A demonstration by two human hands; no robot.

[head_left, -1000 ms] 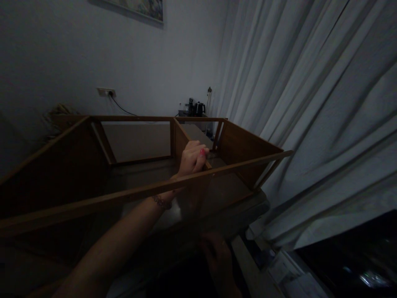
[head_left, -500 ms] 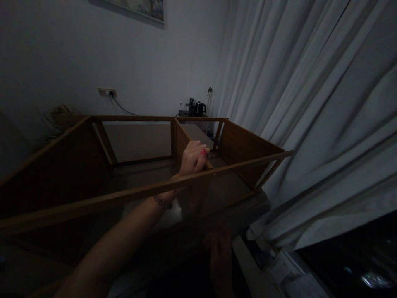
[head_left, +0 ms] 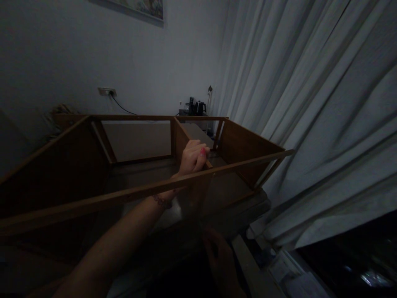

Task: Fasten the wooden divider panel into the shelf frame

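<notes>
A brown wooden cabinet frame (head_left: 248,145) lies on its back in front of me, open side up, in a dim room. A middle divider panel (head_left: 180,134) splits it in two. My left hand (head_left: 192,158) reaches over the near rail (head_left: 124,194) and is closed round the top edge of that divider. A bracelet shows at its wrist. My right hand (head_left: 221,258) hangs low in the dark below the frame's near side, fingers loosely curled; whether it holds anything is hidden by shadow.
Pale curtains (head_left: 310,103) hang close on the right. A wall socket with a cable (head_left: 107,92) and a picture are on the far wall. A kettle and small items (head_left: 195,108) stand on a table behind the frame. Papers lie on the floor at lower right.
My left hand keeps its grip on the divider. My right hand has shifted slightly in the dark below the frame. The frame has not moved.
</notes>
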